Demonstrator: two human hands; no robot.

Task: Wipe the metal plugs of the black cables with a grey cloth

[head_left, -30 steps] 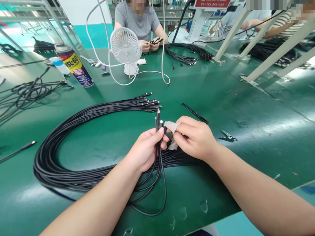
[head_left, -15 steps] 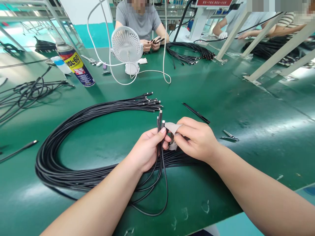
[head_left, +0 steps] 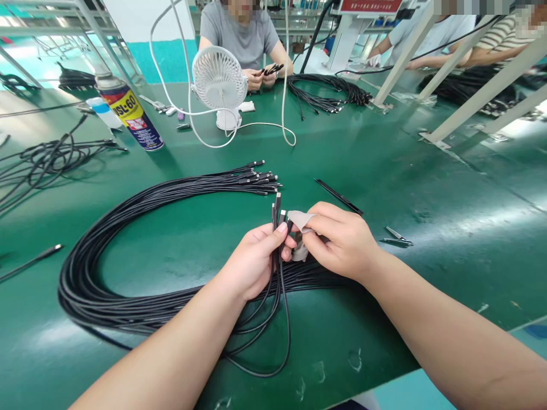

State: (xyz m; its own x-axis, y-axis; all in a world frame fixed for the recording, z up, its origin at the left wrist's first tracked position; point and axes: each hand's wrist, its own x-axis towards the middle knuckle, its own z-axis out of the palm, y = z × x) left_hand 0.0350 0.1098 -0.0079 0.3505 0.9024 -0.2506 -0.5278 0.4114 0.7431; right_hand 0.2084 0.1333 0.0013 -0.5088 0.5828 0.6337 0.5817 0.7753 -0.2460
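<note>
Your left hand [head_left: 258,256]: grip closed around several black cable ends [head_left: 274,216], metal tips [head_left: 278,195] upward, above the green bench [head_left: 384,154]. Your right hand [head_left: 348,242]: grip pinched on a grey cloth [head_left: 300,220], its edge close by the cable ends; whether they touch, can't tell.

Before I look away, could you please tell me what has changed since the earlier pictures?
In the background, a co-worker's white-gloved hand has come down since the first picture. The left hand still holds the cable ends and the right hand the grey cloth, which shifted only slightly at most; nothing was visibly taken up or let go. The spray can, white fan and looped cable bundle stayed put.
</note>
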